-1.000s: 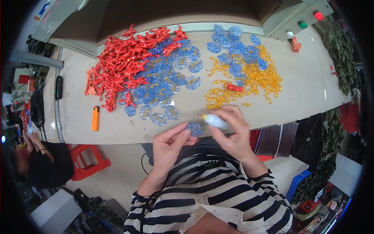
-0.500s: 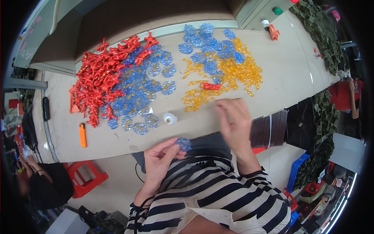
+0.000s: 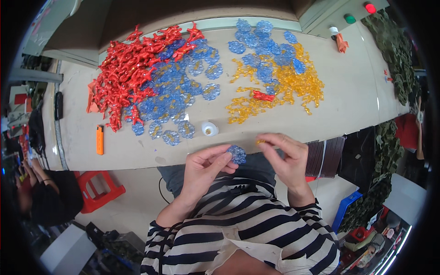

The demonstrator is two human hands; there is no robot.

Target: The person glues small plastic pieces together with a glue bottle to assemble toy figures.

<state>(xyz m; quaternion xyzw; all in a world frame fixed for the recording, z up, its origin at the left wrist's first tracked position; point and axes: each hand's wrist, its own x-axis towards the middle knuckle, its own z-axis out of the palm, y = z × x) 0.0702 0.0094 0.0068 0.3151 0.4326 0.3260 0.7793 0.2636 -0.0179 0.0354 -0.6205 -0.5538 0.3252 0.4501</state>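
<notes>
Near the table's front edge, my left hand (image 3: pixel 207 166) pinches a translucent blue flower-like disc (image 3: pixel 237 155) between thumb and fingers. To its right, my right hand (image 3: pixel 288 158) is closed on a small yellow translucent piece (image 3: pixel 260 141) at its fingertips, a short gap from the disc. Beyond my hands stands a small white bottle (image 3: pixel 210 129) with a yellowish tip. A heap of yellow pieces (image 3: pixel 300 85) lies at the right, with one red piece (image 3: pixel 263 96) on it. Several blue discs (image 3: pixel 167 91), many with yellow centres, are piled left of it.
Glossy red branching pieces (image 3: pixel 123 68) are heaped at the far left. An orange lighter (image 3: pixel 100 140) lies before them. More blue discs (image 3: pixel 263 46) sit at the back. A red stool (image 3: pixel 98 190) stands on the floor at left, beside another person (image 3: pixel 55 197).
My right hand has come back from the yellow heap toward my body with a small yellow piece in its fingertips. My left hand still holds the blue disc. The view has shifted slightly.
</notes>
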